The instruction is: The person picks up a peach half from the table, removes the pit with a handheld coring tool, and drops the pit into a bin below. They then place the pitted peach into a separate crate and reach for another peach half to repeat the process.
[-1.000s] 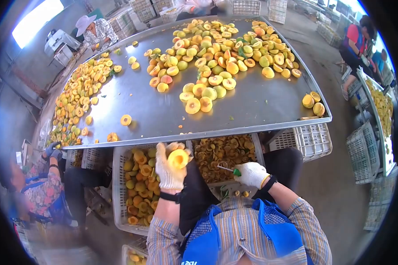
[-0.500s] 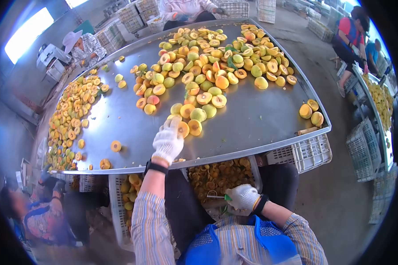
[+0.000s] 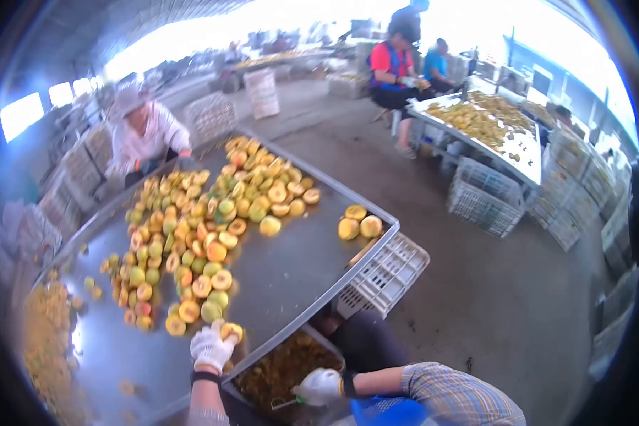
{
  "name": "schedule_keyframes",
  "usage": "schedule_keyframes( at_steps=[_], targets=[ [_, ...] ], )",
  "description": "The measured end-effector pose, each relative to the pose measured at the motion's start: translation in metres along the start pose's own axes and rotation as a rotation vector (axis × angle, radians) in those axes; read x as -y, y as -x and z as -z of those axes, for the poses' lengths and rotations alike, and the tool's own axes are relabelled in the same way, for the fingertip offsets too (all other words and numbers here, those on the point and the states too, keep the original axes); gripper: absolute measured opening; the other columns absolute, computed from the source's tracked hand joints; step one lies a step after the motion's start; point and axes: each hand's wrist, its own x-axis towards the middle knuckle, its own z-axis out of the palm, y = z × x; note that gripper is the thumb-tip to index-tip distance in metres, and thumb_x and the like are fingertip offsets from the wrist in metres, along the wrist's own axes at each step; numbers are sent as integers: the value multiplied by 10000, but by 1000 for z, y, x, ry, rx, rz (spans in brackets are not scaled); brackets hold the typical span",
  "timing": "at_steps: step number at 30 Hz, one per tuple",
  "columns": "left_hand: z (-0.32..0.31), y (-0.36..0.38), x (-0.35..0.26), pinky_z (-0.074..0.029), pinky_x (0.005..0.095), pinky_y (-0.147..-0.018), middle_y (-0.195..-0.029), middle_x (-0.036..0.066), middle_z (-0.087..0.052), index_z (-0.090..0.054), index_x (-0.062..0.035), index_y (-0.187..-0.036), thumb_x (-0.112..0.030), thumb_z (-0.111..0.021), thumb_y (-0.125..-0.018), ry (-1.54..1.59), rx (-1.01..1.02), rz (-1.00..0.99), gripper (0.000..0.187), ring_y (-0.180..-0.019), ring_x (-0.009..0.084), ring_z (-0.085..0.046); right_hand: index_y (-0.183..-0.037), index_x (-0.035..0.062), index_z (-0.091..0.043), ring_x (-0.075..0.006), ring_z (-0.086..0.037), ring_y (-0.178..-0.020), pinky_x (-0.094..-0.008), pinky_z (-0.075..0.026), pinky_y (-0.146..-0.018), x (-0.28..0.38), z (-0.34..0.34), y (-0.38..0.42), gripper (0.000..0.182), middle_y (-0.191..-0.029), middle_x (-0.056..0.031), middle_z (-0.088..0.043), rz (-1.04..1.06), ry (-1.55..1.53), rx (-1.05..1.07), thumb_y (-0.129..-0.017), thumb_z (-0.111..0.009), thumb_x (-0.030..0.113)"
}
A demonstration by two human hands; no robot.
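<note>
My left hand [image 3: 213,346], in a white knitted glove, has its fingers closed on a peach half [image 3: 231,331] at the near edge of the metal table [image 3: 284,273]. Just beyond my fingers lie more yellow-green peach halves [image 3: 189,311], part of a big heap. My right hand [image 3: 319,387], also gloved, is closed round a pitting tool [image 3: 285,405] with a thin metal end. That hand is low over a crate of brown-looking fruit pieces [image 3: 280,366] below the table edge. The tool's handle is mostly hidden by the glove.
Three peach pieces [image 3: 360,222] sit apart near the table's right corner. A white plastic crate [image 3: 387,273] juts out under that edge. A co-worker in a light top [image 3: 145,135] sits across the table. Other people are by a second fruit-covered table [image 3: 529,167].
My view has swung to the right, showing more of the hall. My left hand has drawn a peach half away from the heap towards the table's edge. The right hand still holds the tool.
</note>
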Motion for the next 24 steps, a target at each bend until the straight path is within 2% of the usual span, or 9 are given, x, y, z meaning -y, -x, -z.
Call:
schedule_keyframes(
  at_steps=[2,7,9,10,12,13,16,20,24],
  targets=[
    [1,2,-7,-515,471,-877,-1032,169,-690,-688,-203,-1191,-473,-724,-802,37,-3,-40,475,-989,362,-656,-1008,105,-704,-359,-724,-806,-471,-570,-696,-4,-9,0,208,-854,-149,-722,168,192,-140,-869,-619,235],
    [0,11,-13,-557,392,-783,-989,141,-718,-695,-127,-1174,-307,-729,-816,610,-101,-146,402,-863,315,-684,-992,102,-704,-359,-718,-794,-471,-569,-689,0,-2,17,206,-838,-148,-714,160,210,-178,-848,-638,234],
    [26,33,-23,-539,350,-631,-920,100,-683,-646,-105,-1202,-263,-695,-843,1340,-85,106,396,-773,262,-660,-991,100,-704,-359,-715,-802,-471,-568,-693,3,3,25,211,-840,-147,-712,140,232,-148,-838,-643,232],
    [40,46,-30,-539,350,-631,-920,100,-683,-646,-105,-1202,-263,-695,-843,1339,-88,101,396,-773,262,-660,-991,102,-705,-360,-710,-810,-472,-566,-703,5,5,27,214,-846,-146,-711,148,182,-177,-828,-647,229],
    [60,73,-45,-488,313,-531,-863,68,-623,-586,-91,-1208,-296,-688,-886,2018,-89,238,395,-696,225,-626,-990,105,-707,-360,-706,-819,-473,-564,-713,9,12,39,217,-853,-145,-710,159,130,-209,-819,-651,225],
    [62,83,-53,-448,277,-499,-841,70,-601,-558,-97,-1189,-358,-658,-940,2119,-165,275,374,-637,212,-609,-996,108,-708,-360,-703,-829,-475,-561,-722,15,19,49,224,-861,-144,-711,206,123,-228,-813,-649,223],
    [37,98,-44,-436,259,-470,-850,77,-614,-571,-113,-1152,-394,-644,-965,2067,-228,174,346,-602,212,-610,-1010,111,-709,-359,-700,-842,-477,-559,-734,14,10,47,242,-872,-142,-712,242,101,-254,-804,-649,223],
    [36,125,-59,-417,212,-407,-817,77,-609,-584,-108,-1151,-282,-715,-929,1882,-265,296,310,-551,166,-593,-1044,124,-708,-353,-700,-855,-474,-558,-742,12,-2,48,276,-875,-138,-715,210,55,-289,-799,-651,238],
    [32,134,-69,-413,203,-402,-931,105,-623,-576,-120,-1210,-101,-669,-907,1937,-197,426,318,-582,210,-602,-1080,182,-715,-369,-700,-833,-484,-555,-764,15,13,67,285,-891,-139,-727,134,48,-328,-838,-657,321]
  ],
)
